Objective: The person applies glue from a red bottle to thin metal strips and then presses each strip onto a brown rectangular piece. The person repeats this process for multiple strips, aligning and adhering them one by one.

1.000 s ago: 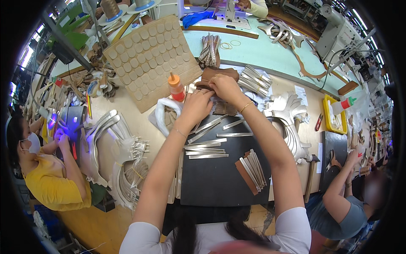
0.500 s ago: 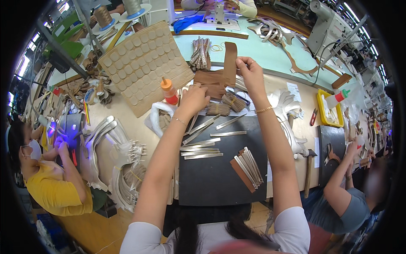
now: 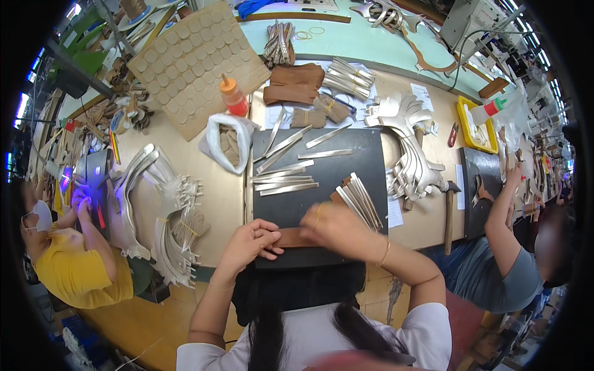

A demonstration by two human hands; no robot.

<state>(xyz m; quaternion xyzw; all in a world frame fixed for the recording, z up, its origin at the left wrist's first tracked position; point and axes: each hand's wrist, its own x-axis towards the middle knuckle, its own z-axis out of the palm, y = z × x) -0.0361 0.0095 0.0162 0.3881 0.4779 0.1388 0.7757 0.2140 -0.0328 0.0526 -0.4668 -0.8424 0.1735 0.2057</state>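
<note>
A flat brown leather strip (image 3: 293,237) lies along the near edge of a black work board (image 3: 291,143). My left hand (image 3: 252,243) pinches its left end between thumb and fingers. Smeared by motion, my right hand (image 3: 341,230) hovers over the strip's right part; whether it grips anything is hidden. Beyond it, a bundle of narrow silvery strips (image 3: 361,201) rests on a brown piece. More loose silvery strips (image 3: 286,184) lie on the board's left half.
Behind the board are stacked brown leather pieces (image 3: 293,84), tied tan bundles (image 3: 309,118) and tied silvery strips (image 3: 348,78). A white bag (image 3: 212,146) and orange-capped bottle (image 3: 234,99) stand left. Silvery cut parts (image 3: 411,154) and a hammer (image 3: 450,216) lie right. Co-workers sit on both sides.
Both hands have come back from the far stack to the board's near edge, bringing a brown leather strip, which now lies flat. The view has shifted slightly.
</note>
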